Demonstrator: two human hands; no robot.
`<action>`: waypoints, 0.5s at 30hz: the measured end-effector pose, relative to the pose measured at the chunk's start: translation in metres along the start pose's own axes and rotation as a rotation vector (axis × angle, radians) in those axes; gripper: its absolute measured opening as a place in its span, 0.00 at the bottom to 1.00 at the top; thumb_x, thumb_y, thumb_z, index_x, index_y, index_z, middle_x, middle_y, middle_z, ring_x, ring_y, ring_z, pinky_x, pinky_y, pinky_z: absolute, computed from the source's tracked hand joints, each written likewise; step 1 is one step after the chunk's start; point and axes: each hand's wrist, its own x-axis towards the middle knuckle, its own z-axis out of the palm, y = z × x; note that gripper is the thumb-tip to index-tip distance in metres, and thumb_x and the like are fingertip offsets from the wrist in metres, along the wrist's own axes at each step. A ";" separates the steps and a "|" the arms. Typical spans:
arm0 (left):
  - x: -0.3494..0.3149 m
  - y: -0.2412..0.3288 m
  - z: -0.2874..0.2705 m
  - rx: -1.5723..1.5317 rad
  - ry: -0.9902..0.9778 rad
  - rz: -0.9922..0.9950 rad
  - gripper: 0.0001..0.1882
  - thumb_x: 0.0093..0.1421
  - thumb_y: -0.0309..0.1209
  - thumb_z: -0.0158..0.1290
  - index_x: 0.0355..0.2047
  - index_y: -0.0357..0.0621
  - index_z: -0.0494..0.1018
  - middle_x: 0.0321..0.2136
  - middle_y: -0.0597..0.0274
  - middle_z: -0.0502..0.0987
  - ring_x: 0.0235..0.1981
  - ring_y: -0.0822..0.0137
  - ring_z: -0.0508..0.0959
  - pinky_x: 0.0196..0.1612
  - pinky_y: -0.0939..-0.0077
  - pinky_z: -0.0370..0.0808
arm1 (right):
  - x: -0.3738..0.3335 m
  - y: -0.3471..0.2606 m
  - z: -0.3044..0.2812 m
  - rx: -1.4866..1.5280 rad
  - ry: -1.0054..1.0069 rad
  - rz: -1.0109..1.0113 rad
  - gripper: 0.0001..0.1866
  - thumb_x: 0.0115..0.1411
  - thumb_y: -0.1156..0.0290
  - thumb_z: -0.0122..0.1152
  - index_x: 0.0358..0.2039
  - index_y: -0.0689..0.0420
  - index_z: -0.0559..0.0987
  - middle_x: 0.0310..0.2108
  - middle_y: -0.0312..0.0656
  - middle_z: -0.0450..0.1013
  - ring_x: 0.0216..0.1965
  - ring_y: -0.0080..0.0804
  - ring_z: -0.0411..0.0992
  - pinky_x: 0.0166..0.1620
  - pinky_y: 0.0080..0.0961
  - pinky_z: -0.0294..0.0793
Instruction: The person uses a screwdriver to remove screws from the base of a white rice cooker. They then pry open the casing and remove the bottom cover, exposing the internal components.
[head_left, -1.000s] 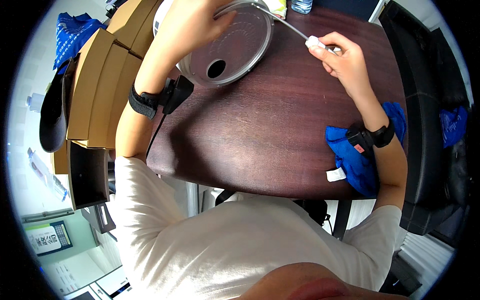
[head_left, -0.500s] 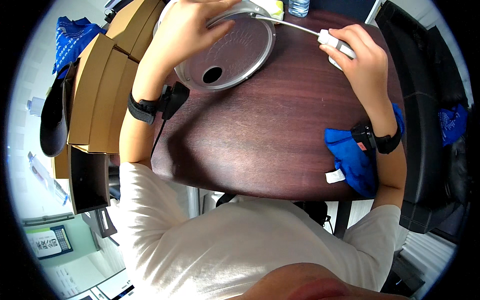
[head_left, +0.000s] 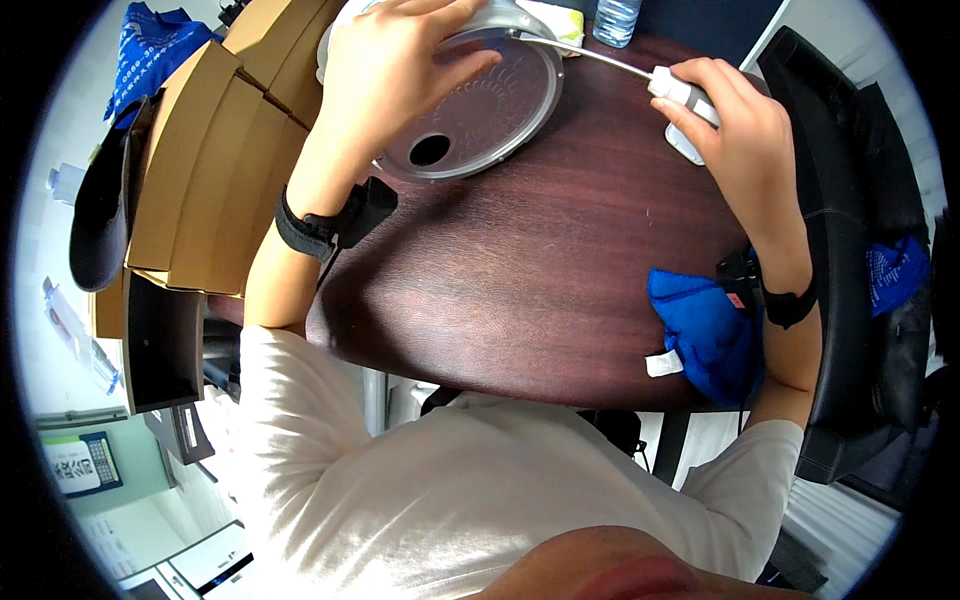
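A round grey disc (head_left: 490, 110) with a pale metallic rim and a dark oval hole lies tilted at the far left of the table. Over its left part reaches my left hand (head_left: 400, 60), thumb apart and fingers stretched; the picture's top edge cuts some fingertips off. Whether it presses on the disc I cannot tell. My right hand (head_left: 735, 110) grips a screwdriver (head_left: 590, 55) by its white and grey handle. The long shaft points left, and its tip meets the rim near a screw. Just under the right hand shows a small rounded white thing (head_left: 685, 143), partly covered.
A blue cloth (head_left: 705, 330) with a white tag lies by my right forearm on the brown table (head_left: 500, 290). Behind the disc stand a water bottle (head_left: 616, 22) and a yellow-white packet (head_left: 560, 22). Cardboard boxes (head_left: 205, 170) flank the left, a black sofa (head_left: 840, 260) the right.
The whole view has shifted a little. Both hands appear slightly farther right, while the screwdriver tip stays at the same spot on the rim.
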 end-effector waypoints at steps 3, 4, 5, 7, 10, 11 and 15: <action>-0.002 -0.005 0.004 0.029 0.023 0.023 0.23 0.52 0.46 0.63 0.48 0.59 0.78 0.47 0.68 0.79 0.50 0.57 0.78 0.47 0.65 0.79 | 0.003 -0.005 -0.003 0.020 -0.011 0.013 0.14 0.52 0.65 0.69 0.36 0.56 0.78 0.27 0.40 0.74 0.24 0.36 0.75 0.26 0.26 0.72; -0.004 -0.007 0.006 0.038 0.026 0.024 0.22 0.52 0.45 0.63 0.48 0.59 0.78 0.47 0.68 0.79 0.51 0.58 0.78 0.47 0.66 0.79 | 0.006 -0.008 -0.006 0.030 -0.013 0.021 0.14 0.52 0.65 0.69 0.36 0.57 0.78 0.27 0.41 0.74 0.25 0.36 0.75 0.27 0.26 0.72; -0.005 -0.008 0.007 0.047 0.028 0.024 0.22 0.53 0.45 0.63 0.48 0.59 0.78 0.48 0.68 0.79 0.52 0.59 0.77 0.47 0.66 0.79 | 0.008 -0.009 -0.008 0.036 -0.029 0.027 0.14 0.52 0.65 0.69 0.36 0.57 0.78 0.27 0.41 0.75 0.25 0.36 0.76 0.27 0.26 0.73; -0.006 -0.008 0.007 0.047 0.033 0.024 0.21 0.53 0.45 0.63 0.48 0.59 0.78 0.48 0.69 0.79 0.52 0.59 0.77 0.47 0.67 0.79 | 0.011 -0.012 -0.012 0.037 -0.067 0.049 0.13 0.52 0.66 0.69 0.36 0.57 0.78 0.28 0.42 0.76 0.26 0.37 0.77 0.28 0.26 0.73; -0.001 -0.003 -0.006 -0.037 -0.030 -0.017 0.23 0.51 0.40 0.63 0.47 0.49 0.77 0.46 0.58 0.79 0.49 0.50 0.78 0.47 0.63 0.78 | 0.014 -0.013 -0.013 0.086 -0.047 0.054 0.13 0.52 0.66 0.70 0.35 0.57 0.79 0.28 0.44 0.78 0.27 0.36 0.78 0.28 0.25 0.75; 0.000 -0.001 -0.009 -0.079 -0.063 -0.037 0.24 0.50 0.37 0.64 0.47 0.44 0.77 0.45 0.53 0.79 0.48 0.45 0.79 0.48 0.61 0.78 | 0.013 -0.014 -0.012 0.115 -0.053 0.093 0.13 0.52 0.66 0.70 0.34 0.57 0.79 0.28 0.44 0.78 0.27 0.35 0.78 0.28 0.25 0.75; -0.002 -0.004 -0.008 -0.073 -0.047 -0.025 0.23 0.50 0.37 0.64 0.46 0.45 0.77 0.45 0.54 0.79 0.47 0.45 0.79 0.47 0.60 0.78 | 0.006 -0.019 -0.004 0.239 -0.060 0.209 0.12 0.52 0.66 0.70 0.33 0.58 0.80 0.27 0.44 0.79 0.26 0.31 0.79 0.28 0.23 0.75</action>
